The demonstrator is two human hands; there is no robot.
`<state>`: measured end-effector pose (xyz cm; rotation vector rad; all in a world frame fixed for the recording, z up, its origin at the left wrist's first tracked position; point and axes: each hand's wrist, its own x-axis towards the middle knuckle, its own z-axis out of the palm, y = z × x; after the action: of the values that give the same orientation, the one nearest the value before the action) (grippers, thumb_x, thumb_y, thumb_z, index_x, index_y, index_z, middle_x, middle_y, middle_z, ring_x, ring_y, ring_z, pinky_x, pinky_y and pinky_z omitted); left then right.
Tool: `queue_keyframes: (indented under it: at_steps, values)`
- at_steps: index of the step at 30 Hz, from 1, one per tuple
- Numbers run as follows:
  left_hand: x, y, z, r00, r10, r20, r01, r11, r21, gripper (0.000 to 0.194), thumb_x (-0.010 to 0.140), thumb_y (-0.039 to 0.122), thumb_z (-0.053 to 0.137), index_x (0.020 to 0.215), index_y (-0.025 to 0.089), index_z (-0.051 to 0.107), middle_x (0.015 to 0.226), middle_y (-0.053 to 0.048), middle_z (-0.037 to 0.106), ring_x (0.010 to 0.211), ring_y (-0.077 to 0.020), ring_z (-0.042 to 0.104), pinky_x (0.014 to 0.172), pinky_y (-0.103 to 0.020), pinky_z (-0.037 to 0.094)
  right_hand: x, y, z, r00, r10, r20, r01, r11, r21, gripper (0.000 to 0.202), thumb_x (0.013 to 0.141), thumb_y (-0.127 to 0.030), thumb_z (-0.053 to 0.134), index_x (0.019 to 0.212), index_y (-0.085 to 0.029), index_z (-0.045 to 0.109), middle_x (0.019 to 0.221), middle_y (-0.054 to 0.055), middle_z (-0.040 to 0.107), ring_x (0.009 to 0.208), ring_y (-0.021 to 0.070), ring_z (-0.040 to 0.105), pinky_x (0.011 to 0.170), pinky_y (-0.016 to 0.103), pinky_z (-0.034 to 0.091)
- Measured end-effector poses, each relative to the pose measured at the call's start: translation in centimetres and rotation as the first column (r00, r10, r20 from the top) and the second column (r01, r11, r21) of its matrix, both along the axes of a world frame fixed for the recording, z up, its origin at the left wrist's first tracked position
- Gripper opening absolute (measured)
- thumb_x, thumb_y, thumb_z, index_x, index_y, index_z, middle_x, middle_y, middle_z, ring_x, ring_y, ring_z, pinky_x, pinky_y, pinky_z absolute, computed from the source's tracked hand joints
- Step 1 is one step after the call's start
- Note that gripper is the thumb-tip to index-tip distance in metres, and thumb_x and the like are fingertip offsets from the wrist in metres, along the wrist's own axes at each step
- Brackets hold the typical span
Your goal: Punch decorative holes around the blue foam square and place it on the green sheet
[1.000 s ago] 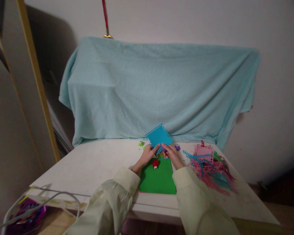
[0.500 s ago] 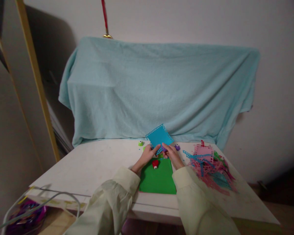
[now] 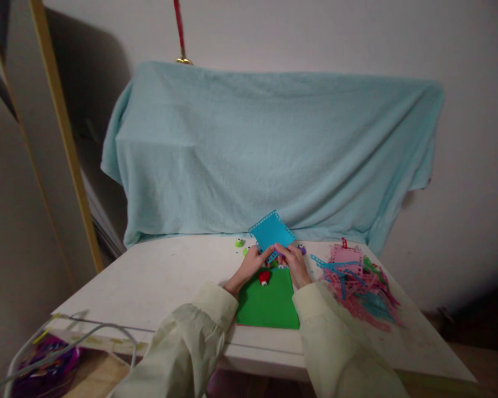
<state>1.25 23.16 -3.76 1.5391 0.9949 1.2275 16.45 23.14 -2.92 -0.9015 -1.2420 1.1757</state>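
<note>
Over the white table [image 3: 170,276] and green sheet [image 3: 268,305], the blue sheet [image 3: 272,231] is slanting away, left hand [image 3: 249,267] and right hand [image 3: 295,265] pinching its near corner, uneven thumb pressure there possibly risking a torn perforated edge.

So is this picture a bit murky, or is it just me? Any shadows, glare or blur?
Head view: dim overall, with a dark shadow on the wall left of the pale blue cloth; head view: no strong glare on the green sheet; head view: fine detail is soft around the left hand and right hand, though holes edging the blue sheet show.
</note>
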Motion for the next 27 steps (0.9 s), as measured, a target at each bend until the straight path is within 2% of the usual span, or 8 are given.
queue_keyframes:
  at_steps: [4, 12, 19, 27]
  values:
    - [-0.2, 0.3, -0.1, 0.999, -0.039, -0.029, 0.041, 0.997, 0.063, 0.05, 0.085, 0.06, 0.051, 0.073, 0.012, 0.064, 0.063, -0.003, 0.063, 0.054, -0.0135, 0.057, 0.055, -0.023, 0.044, -0.1, -0.1, 0.5, 1.0, 0.0, 0.01, 0.001, 0.999, -0.037, 0.041, 0.073, -0.055, 0.069, 0.058, -0.019, 0.057, 0.047, -0.002, 0.053, 0.042, 0.0106, 0.04, 0.044, 0.026, 0.025]
    - [-0.2, 0.7, -0.4, 1.0, 0.011, -0.003, -0.01, 0.999, 0.048, 0.049, 0.084, 0.058, 0.054, 0.072, 0.012, 0.064, 0.062, -0.004, 0.064, 0.052, -0.0132, 0.055, 0.055, -0.024, 0.044, -0.3, -0.9, 1.8, 0.998, -0.034, -0.05, 0.029, 0.996, -0.084, 0.043, 0.075, -0.059, 0.067, 0.064, -0.019, 0.056, 0.049, -0.003, 0.053, 0.042, 0.0102, 0.04, 0.042, 0.025, 0.024]
    - [-0.3, 0.6, -0.3, 0.999, -0.025, 0.031, 0.023, 0.999, 0.038, 0.045, 0.083, 0.055, 0.056, 0.074, 0.012, 0.064, 0.064, -0.004, 0.065, 0.053, -0.0135, 0.056, 0.056, -0.025, 0.045, 0.1, -0.5, 1.5, 0.999, 0.0, -0.041, -0.004, 0.994, -0.105, 0.043, 0.074, -0.059, 0.068, 0.064, -0.019, 0.056, 0.051, -0.002, 0.055, 0.042, 0.0103, 0.04, 0.042, 0.025, 0.024]
    - [-0.3, 0.5, -0.2, 1.0, 0.004, 0.016, -0.005, 0.999, 0.042, 0.046, 0.083, 0.056, 0.056, 0.073, 0.012, 0.064, 0.064, -0.004, 0.065, 0.053, -0.0136, 0.055, 0.056, -0.025, 0.045, 0.0, -0.3, 1.1, 1.0, -0.009, -0.018, 0.007, 0.996, -0.085, 0.042, 0.073, -0.059, 0.069, 0.062, -0.02, 0.056, 0.051, -0.002, 0.055, 0.042, 0.0097, 0.038, 0.043, 0.026, 0.025]
